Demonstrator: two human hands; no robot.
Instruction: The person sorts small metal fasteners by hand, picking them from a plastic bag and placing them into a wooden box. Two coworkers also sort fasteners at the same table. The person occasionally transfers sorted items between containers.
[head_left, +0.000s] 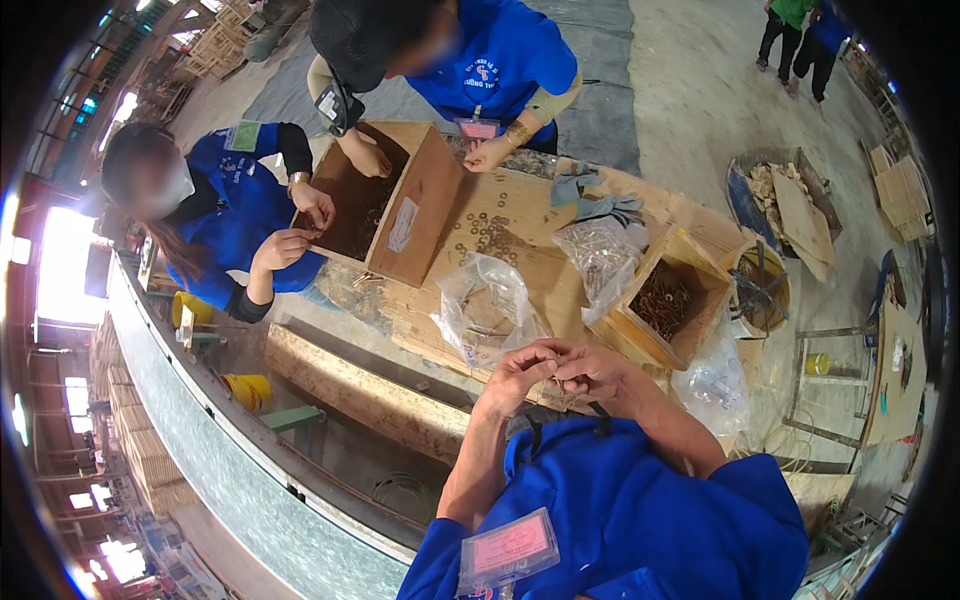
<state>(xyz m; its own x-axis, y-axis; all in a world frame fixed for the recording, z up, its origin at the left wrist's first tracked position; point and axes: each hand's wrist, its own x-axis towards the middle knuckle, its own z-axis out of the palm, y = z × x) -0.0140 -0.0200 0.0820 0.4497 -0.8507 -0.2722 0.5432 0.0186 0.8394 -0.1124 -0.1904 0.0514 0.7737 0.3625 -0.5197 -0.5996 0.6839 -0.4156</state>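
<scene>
My left hand (520, 372) and my right hand (592, 368) meet close to my chest, fingertips pinched together on a small metal screw (556, 381) held between them. They hover over the near edge of a wooden worktable (520, 270). Just beyond my hands lies a clear plastic bag (487, 305) with small parts inside. To the right stands an open wooden box (665, 300) filled with rusty brown screws. Loose washers (490, 235) are scattered on the table's middle.
Two people in blue shirts work across the table, their hands in and beside a large tilted wooden box (390, 205). A second plastic bag (600, 250) and grey gloves (590, 195) lie at the far right. A bin of wood pieces (780, 195) stands on the floor.
</scene>
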